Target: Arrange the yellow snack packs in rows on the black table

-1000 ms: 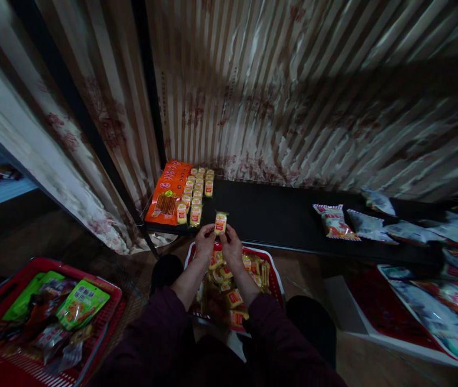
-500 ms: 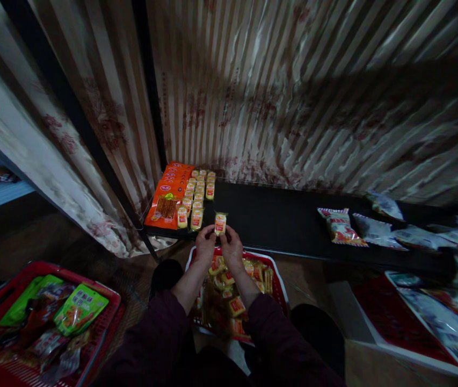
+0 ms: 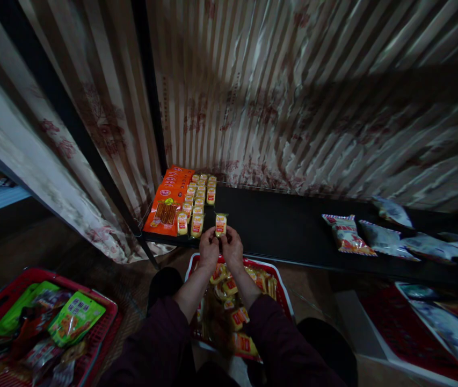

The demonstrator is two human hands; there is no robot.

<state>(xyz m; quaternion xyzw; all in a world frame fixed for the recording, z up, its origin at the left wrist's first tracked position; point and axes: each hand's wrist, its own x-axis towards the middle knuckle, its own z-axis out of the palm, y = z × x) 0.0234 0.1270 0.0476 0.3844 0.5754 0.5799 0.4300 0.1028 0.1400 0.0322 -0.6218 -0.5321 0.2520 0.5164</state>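
Between them, my left hand (image 3: 209,248) and my right hand (image 3: 232,248) pinch the lower end of a small yellow snack packet (image 3: 220,224) with a red label. It stands upright at the front edge of the black shelf (image 3: 269,223). To its left, rows of matching yellow packets (image 3: 197,221) line the shelf, beside several overlapping orange snack bags (image 3: 166,207). Below my forearms, a red basket (image 3: 287,301) with a white rim holds many more yellow packets (image 3: 238,318).
A second red basket (image 3: 110,317) with green pouches (image 3: 76,317) and other snacks stands at lower left. Puffed snack bags (image 3: 347,234) lie along the shelf's right end. Another red container (image 3: 398,317) is at lower right. A striped curtain (image 3: 253,97) hangs behind; a black post (image 3: 150,91) rises at left.
The view has shifted slightly, so most things sit a little lower in the picture. Both hands still hold the yellow packet at the shelf's front edge.
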